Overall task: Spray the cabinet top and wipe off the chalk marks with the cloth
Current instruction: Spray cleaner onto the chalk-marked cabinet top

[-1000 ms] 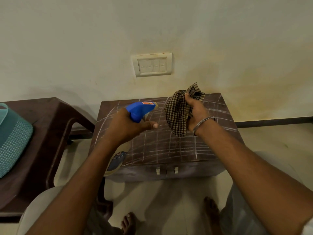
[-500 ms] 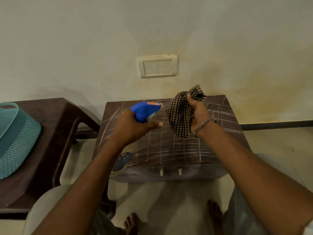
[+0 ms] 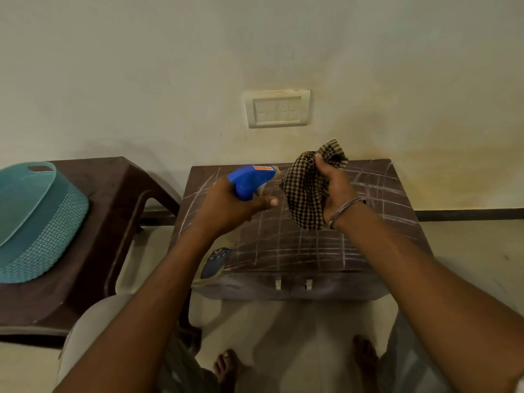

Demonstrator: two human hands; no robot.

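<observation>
Bare feet (image 3: pixel 226 370) on the floor. Person seems seated facing the cabinet, both forearms raised over it.

Left hand (image 3: pixel 229 207) wraps the neck of the spray bottle (image 3: pixel 251 180): fingers curled round it, thumb straight out under the blue head. Trigger finger is hidden, so can't tell if it's squeezed.

Right hand (image 3: pixel 333 188) clutches the cloth (image 3: pixel 304 194). The checked fabric is bunched in the fist, loose end hanging, one corner poking out on top.

Both things are held up off the cabinet top (image 3: pixel 377 245), neither touching it. Chalk marks (image 3: pixel 283 248) run as an intact grid front to back, so I'd say wiping hasn't started.

Key geometry: the spray head's long axis lies roughly level, left to right. The nozzle tip is just beside the cloth and aimed at it. The top is below and beyond the nozzle.

Likely next: wet the cloth as-is, or tip the nozzle down onto the grid. Left hand acts; right only needs to hold clear.

Further out: teal basket (image 3: pixel 39 222) on a brown side table (image 3: pixel 119 194) to the left, switch plate (image 3: pixel 277 109) on the wall behind.
</observation>
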